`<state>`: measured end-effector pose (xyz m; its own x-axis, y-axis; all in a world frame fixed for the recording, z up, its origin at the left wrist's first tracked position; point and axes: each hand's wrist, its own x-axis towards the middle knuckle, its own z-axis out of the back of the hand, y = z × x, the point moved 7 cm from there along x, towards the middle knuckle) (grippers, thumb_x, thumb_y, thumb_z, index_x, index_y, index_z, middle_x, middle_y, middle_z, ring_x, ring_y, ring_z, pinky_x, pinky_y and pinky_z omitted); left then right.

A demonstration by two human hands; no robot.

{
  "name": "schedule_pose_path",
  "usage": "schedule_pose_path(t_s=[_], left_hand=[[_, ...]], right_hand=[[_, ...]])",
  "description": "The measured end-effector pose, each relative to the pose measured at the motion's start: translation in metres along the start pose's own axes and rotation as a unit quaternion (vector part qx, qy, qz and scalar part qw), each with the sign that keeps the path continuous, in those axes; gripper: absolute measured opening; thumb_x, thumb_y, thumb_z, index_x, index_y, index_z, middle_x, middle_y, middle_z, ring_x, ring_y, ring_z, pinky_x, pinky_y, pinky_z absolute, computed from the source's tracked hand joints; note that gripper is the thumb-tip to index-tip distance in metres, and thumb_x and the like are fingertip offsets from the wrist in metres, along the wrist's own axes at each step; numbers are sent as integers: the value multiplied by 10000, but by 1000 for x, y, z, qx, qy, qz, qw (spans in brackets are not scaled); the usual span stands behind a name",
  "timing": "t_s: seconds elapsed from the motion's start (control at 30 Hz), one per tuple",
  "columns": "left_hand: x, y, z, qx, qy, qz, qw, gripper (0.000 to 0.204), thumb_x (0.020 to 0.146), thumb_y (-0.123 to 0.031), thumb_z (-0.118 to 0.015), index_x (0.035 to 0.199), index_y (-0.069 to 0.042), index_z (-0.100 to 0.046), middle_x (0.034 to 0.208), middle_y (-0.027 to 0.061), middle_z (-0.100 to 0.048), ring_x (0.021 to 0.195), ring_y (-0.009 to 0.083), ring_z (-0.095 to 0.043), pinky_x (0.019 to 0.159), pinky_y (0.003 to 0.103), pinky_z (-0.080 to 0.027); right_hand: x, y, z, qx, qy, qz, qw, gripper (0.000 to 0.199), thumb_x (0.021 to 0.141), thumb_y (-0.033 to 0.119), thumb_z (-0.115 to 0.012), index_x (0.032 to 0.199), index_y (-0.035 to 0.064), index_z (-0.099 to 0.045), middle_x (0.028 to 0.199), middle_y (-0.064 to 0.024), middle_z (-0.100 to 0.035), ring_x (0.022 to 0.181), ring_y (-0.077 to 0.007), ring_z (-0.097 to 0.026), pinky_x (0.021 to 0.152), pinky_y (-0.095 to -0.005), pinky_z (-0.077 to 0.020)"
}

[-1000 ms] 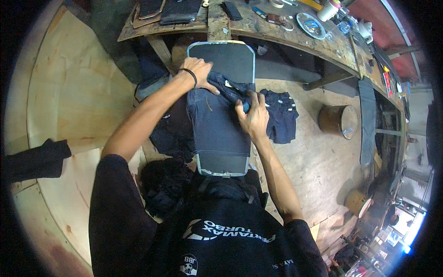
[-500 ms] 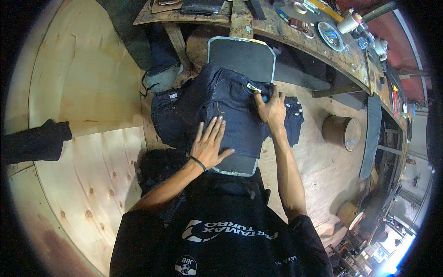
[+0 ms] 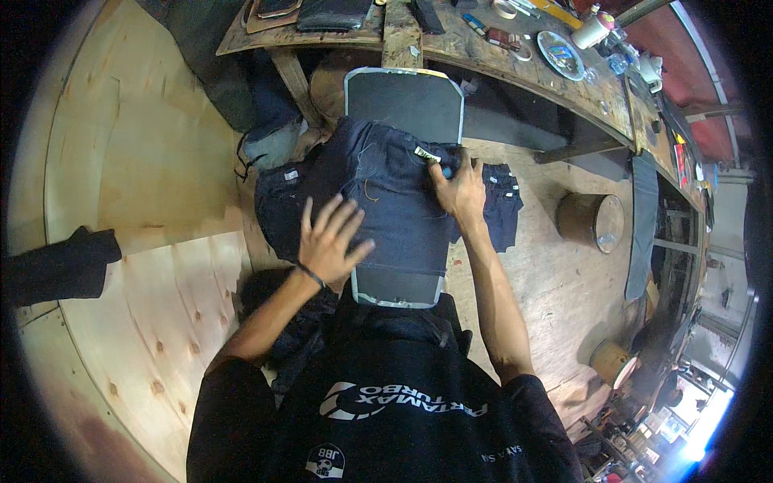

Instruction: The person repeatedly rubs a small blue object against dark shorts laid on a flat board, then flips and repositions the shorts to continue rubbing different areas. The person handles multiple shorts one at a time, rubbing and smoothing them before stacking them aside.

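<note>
A dark navy denim garment lies across a long dark board with a pale edging, in front of my body. A small pale label shows near its upper right edge, and loose threads, one of them orange, lie on the cloth. My left hand is open over the garment's left side, fingers spread; whether it touches the cloth I cannot tell. At the upper right edge, next to the label, my right hand is closed round something mostly hidden, with a bit of blue showing between thumb and fingers.
More dark denim pieces lie left and right of the board. Ahead runs a worn wooden workbench with a plate and a thread cone. A wooden spool-like drum stands on the right; plywood panels fill the left.
My left hand has moved left across the garment, its fingers spreading wider. My right hand stays at the label's side. The whole view has shifted slightly.
</note>
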<state>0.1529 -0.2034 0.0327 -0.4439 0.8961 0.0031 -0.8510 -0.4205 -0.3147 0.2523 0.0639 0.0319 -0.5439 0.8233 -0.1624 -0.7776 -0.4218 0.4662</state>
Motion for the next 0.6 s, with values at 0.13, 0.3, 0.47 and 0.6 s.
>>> schedule_pose_path(t_s=[0.13, 0.3, 0.47, 0.6], left_hand=[[88, 86, 24, -298, -208, 138, 921, 901, 968, -683, -665, 1476, 55, -570, 1510, 297, -580, 1400, 460, -568, 1163, 538, -457], [74, 105, -3, -71, -141, 120, 980, 443, 1055, -495, -649, 1093, -57, -698, 885, 235, -751, 814, 465, -731, 721, 567, -563], [-84, 26, -17, -62, -120, 54, 989, 336, 1052, -379, -673, 917, -77, -732, 740, 137, -704, 616, 361, -685, 584, 504, -545], [-145, 8, -41, -200, 51, 59, 977, 466, 1025, -443, -707, 799, -36, -708, 789, 154, -719, 690, 351, -710, 643, 477, -564]], right_hand=[[0, 11, 7, -8, -5, 102, 995, 751, 953, 502, -712, 1559, 97, -533, 1463, -380, -524, 1186, -576, -667, 1000, -592, -579], [-10, 9, 26, -97, 23, 222, 970, 498, 974, 412, -696, 1364, 105, -657, 1269, -226, -699, 1083, -477, -735, 879, -587, -619], [-81, -19, 35, -172, 107, 252, 946, 394, 981, 344, -700, 1305, 122, -663, 1175, -219, -721, 894, -455, -769, 743, -549, -640], [-150, -47, 22, -227, 244, 240, 912, 348, 989, 341, -713, 1249, 118, -652, 1243, -209, -679, 999, -458, -748, 814, -552, -630]])
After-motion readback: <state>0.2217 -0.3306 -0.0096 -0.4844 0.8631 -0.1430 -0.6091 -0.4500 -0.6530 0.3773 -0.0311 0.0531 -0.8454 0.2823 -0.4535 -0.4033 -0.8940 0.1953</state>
